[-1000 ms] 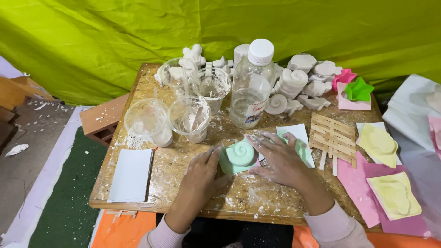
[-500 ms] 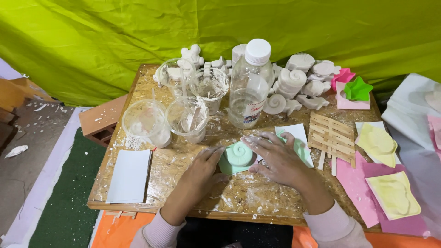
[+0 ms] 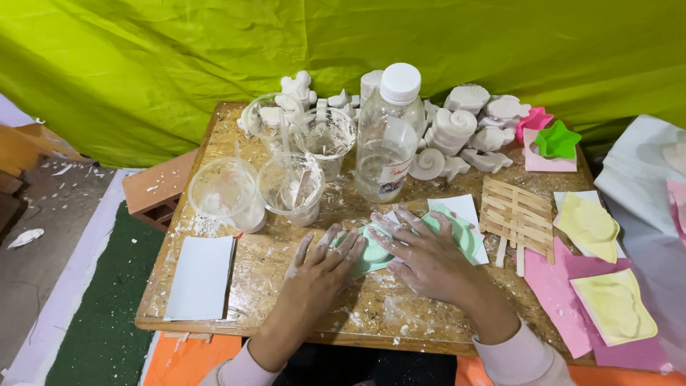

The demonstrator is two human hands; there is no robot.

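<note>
My left hand [image 3: 323, 259] lies flat with its fingers spread, the fingertips resting on the near left edge of the mint-green mould [image 3: 371, 251]. My right hand [image 3: 421, 251] is spread flat too, palm down over the mould's middle and right side, so most of it is hidden beneath my fingers. Neither hand pinches or lifts anything; both press down on the mould, and both are dusted white. The mould sits on the table [image 3: 286, 300] just in front of me, close to the near edge, touching a second pale green mould [image 3: 464, 232] that peeks out past my right fingertips on a white card [image 3: 464, 207].

I judge the work to be in mid-course. Whether this mould is filled or empty I cannot tell, since my hands cover it. Behind it, a crowd of finished white plaster casts [image 3: 464, 132], shells and small figures, stands at the far edge of the table, so many pieces are already made. The clear plastic bottle [image 3: 386, 136] holds only a little liquid at the bottom, and the four clear cups [image 3: 286, 179] are smeared white inside. To the right lie a raft of wooden sticks [image 3: 518, 214], yellow moulds [image 3: 586, 225] on pink sheets, and pink and green star moulds [image 3: 554, 139]; those look unfilled.
</note>
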